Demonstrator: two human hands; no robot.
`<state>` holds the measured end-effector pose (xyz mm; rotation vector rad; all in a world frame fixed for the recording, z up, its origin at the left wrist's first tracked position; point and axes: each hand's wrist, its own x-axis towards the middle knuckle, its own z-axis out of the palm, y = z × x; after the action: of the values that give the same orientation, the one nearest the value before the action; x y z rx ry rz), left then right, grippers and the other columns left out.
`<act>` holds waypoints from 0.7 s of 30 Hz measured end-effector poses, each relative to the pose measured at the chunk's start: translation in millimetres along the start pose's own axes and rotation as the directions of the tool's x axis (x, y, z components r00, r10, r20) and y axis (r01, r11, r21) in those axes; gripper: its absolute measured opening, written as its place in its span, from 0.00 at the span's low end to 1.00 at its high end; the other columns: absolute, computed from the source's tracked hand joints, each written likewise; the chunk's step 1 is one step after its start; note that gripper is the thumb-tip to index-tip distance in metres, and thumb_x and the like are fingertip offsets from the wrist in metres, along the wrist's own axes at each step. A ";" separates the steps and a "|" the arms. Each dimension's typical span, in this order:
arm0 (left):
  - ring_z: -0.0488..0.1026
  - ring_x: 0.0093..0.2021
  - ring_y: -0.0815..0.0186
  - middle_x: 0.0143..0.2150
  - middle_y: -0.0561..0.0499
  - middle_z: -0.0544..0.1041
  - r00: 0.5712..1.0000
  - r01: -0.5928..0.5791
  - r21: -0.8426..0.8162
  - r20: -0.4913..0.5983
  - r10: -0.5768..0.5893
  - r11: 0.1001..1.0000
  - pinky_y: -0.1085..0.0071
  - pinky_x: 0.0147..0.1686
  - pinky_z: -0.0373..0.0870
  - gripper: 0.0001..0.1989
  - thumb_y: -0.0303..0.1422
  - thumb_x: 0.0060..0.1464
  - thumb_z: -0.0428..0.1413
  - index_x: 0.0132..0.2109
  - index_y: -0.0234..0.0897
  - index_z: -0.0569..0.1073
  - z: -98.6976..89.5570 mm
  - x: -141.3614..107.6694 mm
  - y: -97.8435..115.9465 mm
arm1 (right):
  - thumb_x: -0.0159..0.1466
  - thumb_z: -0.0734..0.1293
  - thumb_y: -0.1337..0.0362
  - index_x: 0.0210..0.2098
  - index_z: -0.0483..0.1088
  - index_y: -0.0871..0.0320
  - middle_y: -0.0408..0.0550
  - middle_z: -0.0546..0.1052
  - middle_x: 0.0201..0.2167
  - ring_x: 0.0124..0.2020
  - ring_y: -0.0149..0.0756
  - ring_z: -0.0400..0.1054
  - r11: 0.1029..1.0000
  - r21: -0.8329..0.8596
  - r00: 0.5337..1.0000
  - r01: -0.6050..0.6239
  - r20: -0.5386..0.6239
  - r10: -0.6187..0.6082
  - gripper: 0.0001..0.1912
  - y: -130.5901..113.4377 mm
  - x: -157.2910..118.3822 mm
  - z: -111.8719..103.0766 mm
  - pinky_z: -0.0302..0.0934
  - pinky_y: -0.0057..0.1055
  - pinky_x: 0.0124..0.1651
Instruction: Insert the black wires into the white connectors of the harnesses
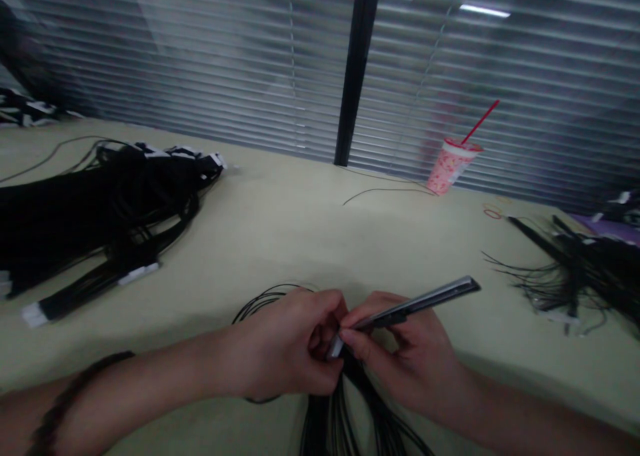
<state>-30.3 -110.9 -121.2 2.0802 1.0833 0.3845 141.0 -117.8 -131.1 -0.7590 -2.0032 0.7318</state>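
Observation:
My left hand (295, 346) is closed around a bundle of thin black cables (340, 416) that hangs towards the near edge of the view. A small white piece (335, 346) shows between its thumb and curled fingers. My right hand (407, 353) grips a slim silver-and-black tool (425, 301) that looks like a utility knife, its back end pointing up and to the right. Its tip meets the left fingers beside the white piece and is hidden there. Thin cable loops (257, 303) curve out behind my left hand.
On the pale table (280, 223), a large pile of black cables with white ends (100, 203) lies at left. More black cables (575, 269) lie at right. A pink cup with a red straw (450, 166) stands at the back, before window blinds (225, 56). A loose wire (385, 190) lies nearby.

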 end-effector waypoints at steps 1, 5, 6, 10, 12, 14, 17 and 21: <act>0.59 0.19 0.75 0.21 0.61 0.65 1.000 0.004 0.002 0.002 -0.004 1.000 0.80 0.17 0.52 0.07 0.26 0.38 0.52 0.28 0.37 0.61 -0.4 0.0 0.5 | 0.55 0.63 0.74 0.33 0.70 0.59 0.42 0.74 0.28 0.31 0.27 0.68 1.000 0.006 1.000 0.006 -0.003 -0.006 0.08 0.2 0.2 0.2 0.63 0.25 0.36; 0.58 0.19 0.76 0.20 0.61 0.63 1.000 0.018 -0.008 0.012 -0.018 1.000 0.80 0.17 0.52 0.07 0.26 0.39 0.52 0.27 0.37 0.61 0.5 -0.7 0.4 | 0.55 0.63 0.73 0.32 0.70 0.58 0.43 0.73 0.28 0.31 0.29 0.68 0.999 0.027 1.000 -0.029 0.008 0.029 0.07 1.0 1.3 -0.6 0.63 0.27 0.35; 0.58 0.19 0.76 0.20 0.61 0.63 1.000 0.020 -0.018 0.019 -0.019 1.000 0.81 0.17 0.52 0.07 0.26 0.39 0.52 0.28 0.37 0.60 1.1 -1.0 -0.3 | 0.55 0.63 0.72 0.32 0.70 0.58 0.43 0.73 0.27 0.30 0.29 0.68 0.998 0.027 0.999 -0.050 0.014 0.049 0.06 1.2 1.7 -1.1 0.63 0.27 0.35; 0.59 0.19 0.76 0.21 0.61 0.63 0.999 0.017 -0.068 0.038 -0.015 0.998 0.81 0.16 0.52 0.07 0.26 0.40 0.52 0.28 0.37 0.60 2.3 -1.3 -3.7 | 0.56 0.63 0.72 0.31 0.69 0.60 0.43 0.74 0.26 0.28 0.28 0.68 0.995 0.030 0.995 -0.094 0.020 0.093 0.05 1.3 3.6 -2.7 0.63 0.25 0.32; 0.59 0.19 0.76 0.21 0.61 0.64 0.999 0.018 -0.082 0.045 -0.014 0.996 0.81 0.16 0.53 0.07 0.26 0.40 0.52 0.28 0.37 0.60 1.7 -1.1 -4.3 | 0.56 0.63 0.72 0.31 0.69 0.60 0.42 0.74 0.27 0.29 0.28 0.68 0.995 0.027 0.996 -0.092 0.018 0.092 0.05 1.4 4.1 -2.8 0.63 0.24 0.33; 0.59 0.19 0.76 0.21 0.61 0.64 0.998 0.021 -0.091 0.054 -0.016 0.996 0.81 0.17 0.53 0.07 0.26 0.40 0.52 0.28 0.37 0.60 1.0 -0.7 -4.1 | 0.56 0.63 0.72 0.31 0.69 0.60 0.42 0.74 0.27 0.29 0.27 0.68 0.996 0.030 0.996 -0.087 0.015 0.086 0.05 1.3 4.1 -2.5 0.62 0.24 0.33; 0.59 0.20 0.76 0.21 0.61 0.63 0.999 0.015 -0.092 0.040 -0.011 0.996 0.81 0.17 0.53 0.07 0.26 0.39 0.53 0.28 0.37 0.60 1.2 -0.5 -3.4 | 0.56 0.63 0.72 0.31 0.69 0.60 0.43 0.73 0.27 0.29 0.27 0.68 0.997 0.033 0.997 -0.070 0.021 0.069 0.05 0.8 3.4 -2.3 0.62 0.24 0.33; 0.58 0.19 0.76 0.21 0.61 0.64 1.000 0.000 -0.060 0.011 0.001 0.998 0.81 0.16 0.53 0.08 0.26 0.38 0.53 0.28 0.37 0.61 2.0 -0.7 -3.2 | 0.56 0.63 0.73 0.32 0.69 0.60 0.42 0.73 0.28 0.31 0.27 0.68 0.999 0.021 0.999 -0.041 0.024 0.040 0.05 0.6 2.7 -2.0 0.62 0.24 0.36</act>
<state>-31.4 -111.3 -124.8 2.0272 1.0526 0.4005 141.6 -115.1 -129.2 -0.7841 -2.0027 0.7877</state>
